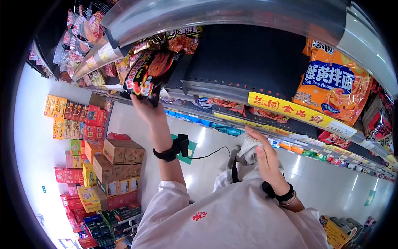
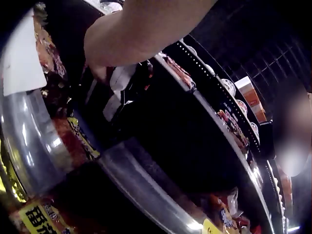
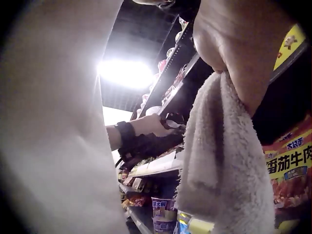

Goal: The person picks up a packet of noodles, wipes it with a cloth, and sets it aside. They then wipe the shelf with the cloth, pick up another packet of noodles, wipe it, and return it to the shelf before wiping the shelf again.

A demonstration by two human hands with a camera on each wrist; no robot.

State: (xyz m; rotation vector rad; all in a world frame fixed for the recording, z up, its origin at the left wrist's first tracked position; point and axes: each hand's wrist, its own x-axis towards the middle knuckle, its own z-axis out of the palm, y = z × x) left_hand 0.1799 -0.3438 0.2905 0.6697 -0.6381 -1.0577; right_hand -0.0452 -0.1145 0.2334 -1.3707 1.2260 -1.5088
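A black noodle packet (image 1: 152,74) is gripped at its lower end by the left hand (image 1: 147,112), at the shelf's front edge in the head view. In the left wrist view the left hand (image 2: 122,44) reaches in from the top, its fingers partly hidden. The right hand (image 1: 268,159) holds a whitish cloth (image 1: 249,146) near the chest, below the shelf edge. From the right wrist view, the cloth (image 3: 224,161) hangs down from the right hand (image 3: 239,53).
An orange noodle packet (image 1: 331,83) stands at the right of the dark shelf (image 1: 248,62). More packets (image 1: 184,39) lie at its left. Stacked cartons (image 1: 112,166) are on the floor at the left. A yellow label strip (image 1: 290,108) runs along the shelf's front.
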